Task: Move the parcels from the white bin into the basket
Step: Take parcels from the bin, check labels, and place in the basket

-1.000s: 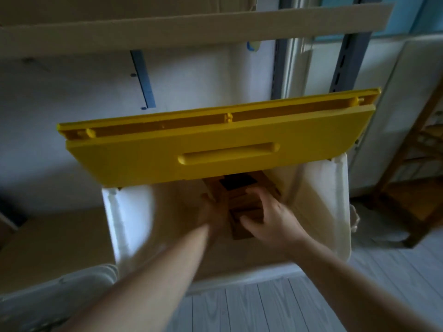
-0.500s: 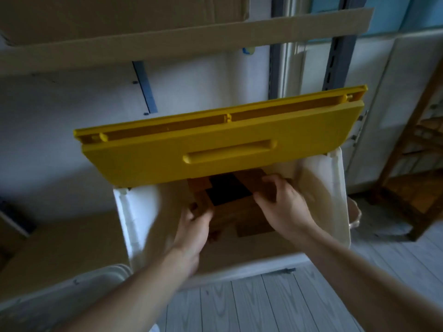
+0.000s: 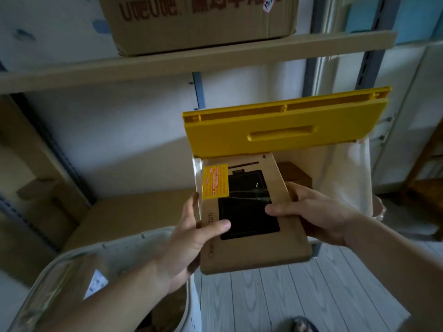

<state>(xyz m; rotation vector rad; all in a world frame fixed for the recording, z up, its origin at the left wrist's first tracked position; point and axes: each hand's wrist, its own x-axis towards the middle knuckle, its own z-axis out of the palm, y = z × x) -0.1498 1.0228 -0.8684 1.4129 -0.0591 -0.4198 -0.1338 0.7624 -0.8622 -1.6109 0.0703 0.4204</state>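
Beneath a shelf (image 3: 191, 61) bearing a carton (image 3: 201, 22) printed "UoeUoe", both hands, left hand (image 3: 189, 238) and right hand (image 3: 314, 212), grip a flat brown parcel (image 3: 254, 248) by its edges, thumbs on top. It is held above the floor, before the white bin (image 3: 345, 178) with its raised yellow lid (image 3: 285, 130) and right of the basket (image 3: 72, 262). Its yellow sticker (image 3: 215, 181) is too blurred to read, and its side lettering is partly hidden by the left thumb.

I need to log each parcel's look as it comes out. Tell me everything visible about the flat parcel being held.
The flat parcel is a thin brown cardboard box in clear plastic wrap, with a large black picture on its face, a yellow sticker with red print at its upper left, and partly hidden lettering down its left edge. It is held tilted above the floor, in front of the white bin. The left hand and right hand grip its side edges, thumbs on top.
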